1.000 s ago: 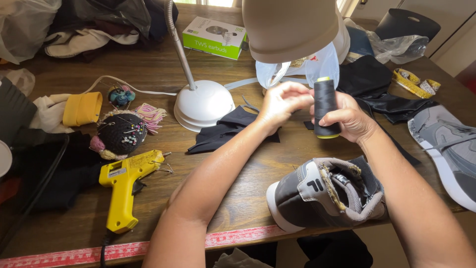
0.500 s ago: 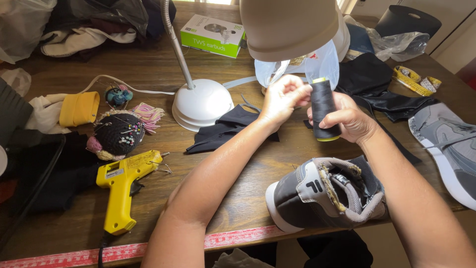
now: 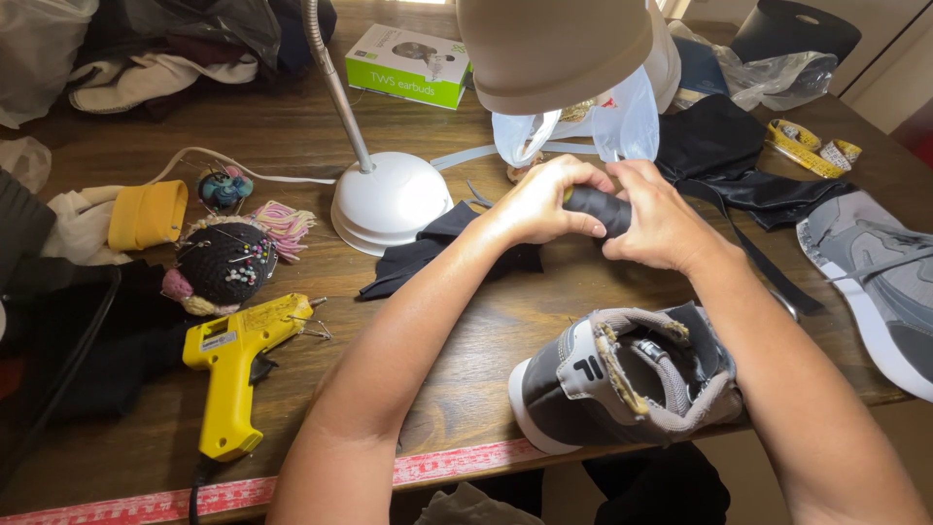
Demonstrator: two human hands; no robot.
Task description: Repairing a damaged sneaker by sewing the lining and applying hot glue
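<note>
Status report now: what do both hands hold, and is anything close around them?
Left hand and right hand both grip black thread spool, tilted sideways above table. Grey sneaker just below; lamp shade above.

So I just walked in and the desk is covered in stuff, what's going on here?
A person at a wooden table holds a spool of black thread between both hands, left hand and right hand, with the spool lying sideways above the tabletop. A grey high-top sneaker sits at the near edge below the hands. A yellow glue gun, a pincushion full of pins and a white desk lamp are to the left.
</note>
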